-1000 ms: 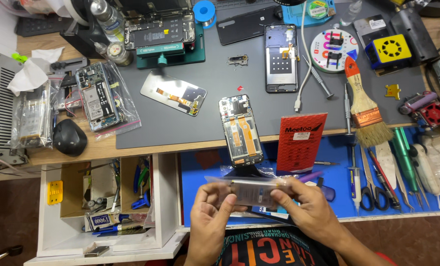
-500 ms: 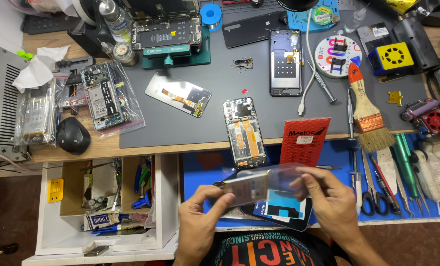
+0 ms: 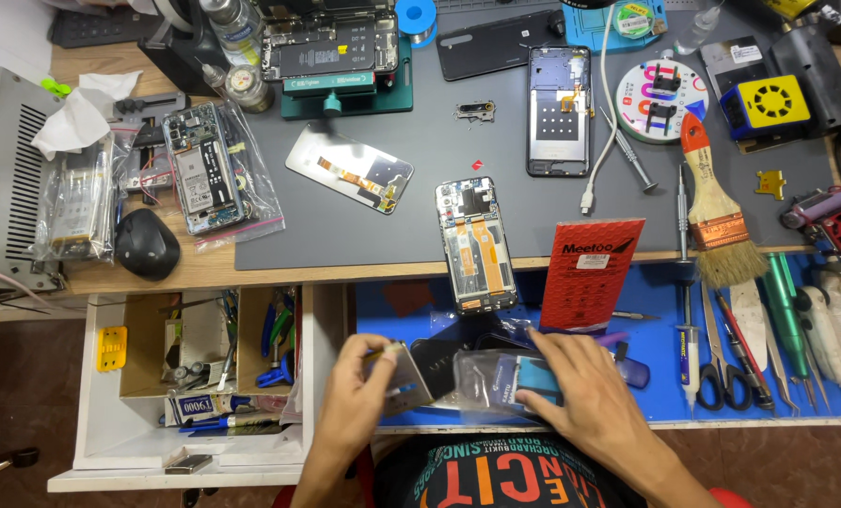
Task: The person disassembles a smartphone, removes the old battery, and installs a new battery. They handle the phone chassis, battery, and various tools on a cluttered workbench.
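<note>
A red flat package (image 3: 592, 273) with a small white label leans at the front edge of the grey mat (image 3: 420, 216), over the blue mat below it. Just below the red package, the right hand (image 3: 580, 400) presses on a clear plastic bag (image 3: 496, 376) with a blue and black thing inside, and the left hand (image 3: 359, 395) holds a small grey card (image 3: 404, 376) beside it. Left of the grey mat lie clear bags (image 3: 204, 169) with a phone board inside, and a silver phone screen (image 3: 350, 169) lies on the mat itself.

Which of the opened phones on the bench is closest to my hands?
The opened phone with orange flex cables, overhanging the grey mat's front edge, just above your right hand. The others lie farther back: one bagged, one clamped, one empty frame.
</note>
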